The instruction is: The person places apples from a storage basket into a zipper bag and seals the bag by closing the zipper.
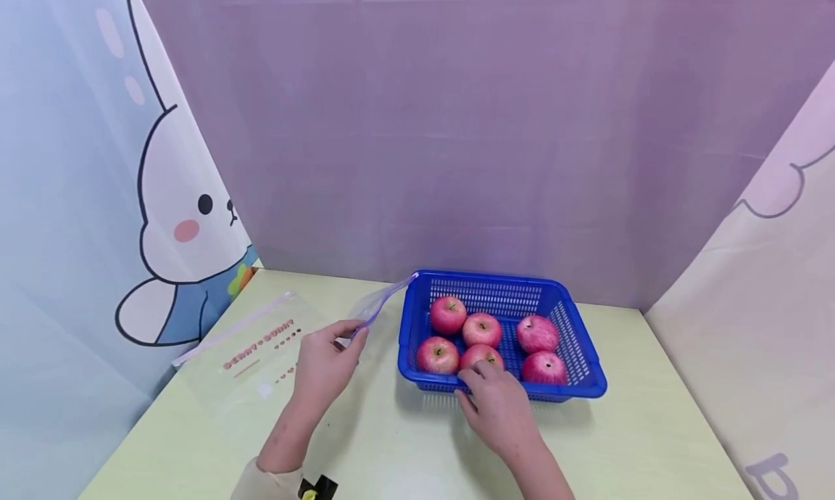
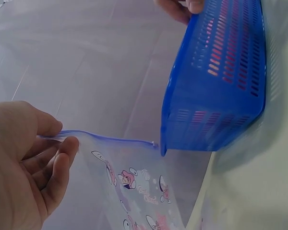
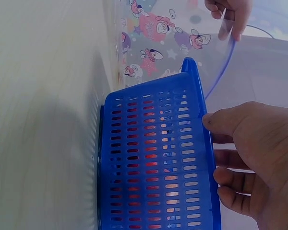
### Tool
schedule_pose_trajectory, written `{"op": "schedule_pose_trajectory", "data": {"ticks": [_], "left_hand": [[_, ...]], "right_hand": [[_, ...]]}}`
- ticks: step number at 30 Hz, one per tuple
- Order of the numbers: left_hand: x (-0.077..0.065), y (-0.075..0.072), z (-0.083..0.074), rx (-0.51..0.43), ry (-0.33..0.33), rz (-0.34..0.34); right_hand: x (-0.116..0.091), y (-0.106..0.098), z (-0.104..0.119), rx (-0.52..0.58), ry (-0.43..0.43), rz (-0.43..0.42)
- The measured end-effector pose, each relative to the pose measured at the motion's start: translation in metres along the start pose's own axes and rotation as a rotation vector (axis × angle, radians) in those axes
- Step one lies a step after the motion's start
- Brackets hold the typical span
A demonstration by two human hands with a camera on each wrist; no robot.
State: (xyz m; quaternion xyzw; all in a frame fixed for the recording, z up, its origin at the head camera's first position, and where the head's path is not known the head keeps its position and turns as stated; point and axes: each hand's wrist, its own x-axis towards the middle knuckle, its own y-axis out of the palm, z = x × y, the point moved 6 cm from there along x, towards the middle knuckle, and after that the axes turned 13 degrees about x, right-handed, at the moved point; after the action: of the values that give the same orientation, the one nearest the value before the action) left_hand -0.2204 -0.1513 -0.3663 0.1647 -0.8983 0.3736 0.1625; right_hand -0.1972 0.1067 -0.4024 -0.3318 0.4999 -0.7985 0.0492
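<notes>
My left hand (image 1: 328, 362) pinches the purple zip edge of a clear, printed zip bag (image 2: 134, 187), which hangs down from the fingers. The bag's far corner reaches the left rim of a blue plastic basket (image 1: 407, 355). At the basket's front side, my right hand (image 1: 501, 406) holds the rim, with the thumb outside and fingertips over the top edge. Just behind those fingers sits a red apple (image 1: 481, 356), partly covered by them. Several more apples lie in the basket, among them one apple (image 1: 448, 314) at the back left and another apple (image 1: 544, 368) at the front right.
A second clear zip bag (image 1: 261, 348) with red lettering lies flat on the pale table (image 1: 385, 456), left of the basket. A purple cloth (image 1: 424, 123) rises behind the table, and a rabbit-print curtain (image 1: 65, 232) borders it on the left.
</notes>
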Motion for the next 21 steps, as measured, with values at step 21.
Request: {"op": "schedule_pose_trajectory", "data": {"ticks": [21], "left_hand": [[-0.009, 0.016, -0.013, 0.022, 0.016, 0.011]], "right_hand": [[0.007, 0.002, -0.004, 0.026, 0.006, 0.019]]}}
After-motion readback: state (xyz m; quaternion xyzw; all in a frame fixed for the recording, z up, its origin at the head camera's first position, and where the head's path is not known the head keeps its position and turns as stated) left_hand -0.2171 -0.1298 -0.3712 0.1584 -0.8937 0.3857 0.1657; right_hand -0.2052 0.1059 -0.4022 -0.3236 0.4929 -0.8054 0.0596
